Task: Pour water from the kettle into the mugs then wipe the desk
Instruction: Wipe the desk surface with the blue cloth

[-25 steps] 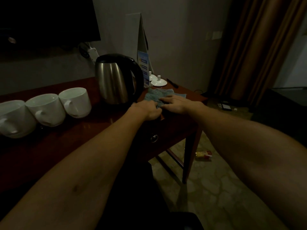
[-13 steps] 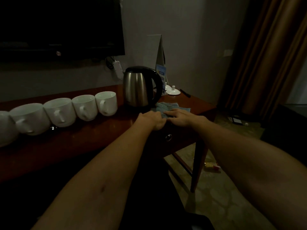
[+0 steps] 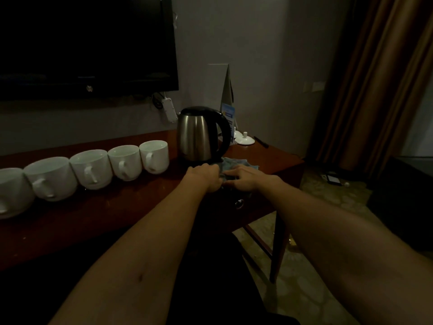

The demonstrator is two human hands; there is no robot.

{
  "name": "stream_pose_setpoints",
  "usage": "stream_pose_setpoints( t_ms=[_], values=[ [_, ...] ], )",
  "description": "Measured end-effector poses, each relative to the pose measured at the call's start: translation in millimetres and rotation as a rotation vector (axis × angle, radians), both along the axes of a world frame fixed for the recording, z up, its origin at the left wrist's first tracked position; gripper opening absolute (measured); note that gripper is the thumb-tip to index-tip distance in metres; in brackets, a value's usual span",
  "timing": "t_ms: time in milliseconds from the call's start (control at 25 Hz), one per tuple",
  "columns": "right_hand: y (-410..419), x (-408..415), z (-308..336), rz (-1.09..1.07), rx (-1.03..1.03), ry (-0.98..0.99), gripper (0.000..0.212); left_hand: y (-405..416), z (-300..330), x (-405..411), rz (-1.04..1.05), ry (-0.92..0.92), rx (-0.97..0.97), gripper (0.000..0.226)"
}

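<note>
Head view, down over desk (image 3: 93,219)

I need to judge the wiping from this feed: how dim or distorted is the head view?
Head view: very dim and underexposed; the cloth under both hands is barely distinguishable; the white mugs and the kettle show best; wide-angle stretch swells the forearms at the edges.

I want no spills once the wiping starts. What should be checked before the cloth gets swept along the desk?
1. Cloth flat on desk: ok.
2. Left hand gripping the cloth edge: cannot tell, too dark.
3. Right hand resting on the cloth: ok.
4. Kettle upright, though right behind the cloth: ok.
5. Mugs upright in a row, left of the hands: ok.
6. Water in mugs: cannot tell.
</note>
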State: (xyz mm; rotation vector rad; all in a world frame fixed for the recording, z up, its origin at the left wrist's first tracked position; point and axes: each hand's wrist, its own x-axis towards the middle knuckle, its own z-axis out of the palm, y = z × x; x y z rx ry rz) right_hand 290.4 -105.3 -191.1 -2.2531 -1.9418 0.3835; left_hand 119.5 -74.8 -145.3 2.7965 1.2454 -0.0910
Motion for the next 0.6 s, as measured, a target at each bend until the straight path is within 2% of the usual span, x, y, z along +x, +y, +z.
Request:
stream_pose_setpoints(
  t_ms=[160, 440, 600],
  values=[
    [-1.6, -9.4, 1.3, 0.018, 0.012, -0.031, 0.059, 3.4, -1.7, -7.0, -0.007, 0.012, 0.021, 0.044],
    [-3.1, -26.8, 0.2, 0.054, 0.032, -0.007, 0.066, 0.2, 0.5, -22.4, -0.026, 0.009, 0.06, 0.043],
    [-2.2, -45.1, 4.7, 0.087, 0.003, 0.026, 0.053, 1.7, 2.6, -39.1, -0.013, 0.031, 0.041, 0.042]
  ],
)
